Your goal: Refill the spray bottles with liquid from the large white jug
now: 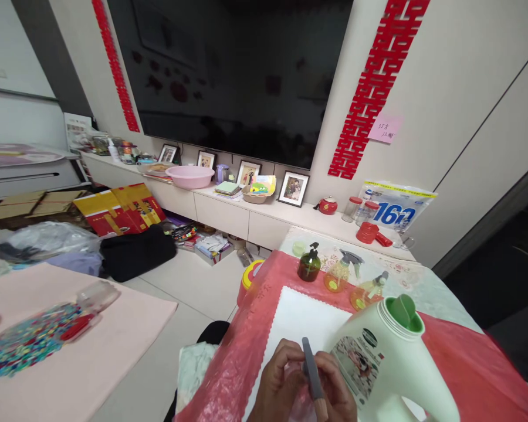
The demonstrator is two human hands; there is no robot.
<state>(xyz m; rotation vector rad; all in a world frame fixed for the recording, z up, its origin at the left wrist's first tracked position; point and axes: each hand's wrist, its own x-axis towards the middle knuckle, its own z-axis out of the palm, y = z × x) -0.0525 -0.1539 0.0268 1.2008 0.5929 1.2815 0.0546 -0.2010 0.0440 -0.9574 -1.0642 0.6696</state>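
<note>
My left hand [276,381] and my right hand [338,388] are close together at the bottom centre, fingers curled inward. Between them they grip a slim grey pen-like stick [313,375], tilted, with a brownish lower end. Something clear or pinkish shows below it between my palms, too hidden to name. Under my hands lies a white scalloped-edge mat [301,310]. Right beside my right hand stands a large pale green jug [396,363], uncapped, with a green piece in its mouth. Behind the mat are a dark green pump bottle [309,265] and two amber spray bottles [337,275].
A red plastic cover [255,316] drapes the table. At left, a pink-topped table [127,316] holds scattered colourful beads [35,334] and a tipped clear jar [97,296]. A low cabinet [220,208] bears a pink basin [190,177], framed photos and red-lidded jars.
</note>
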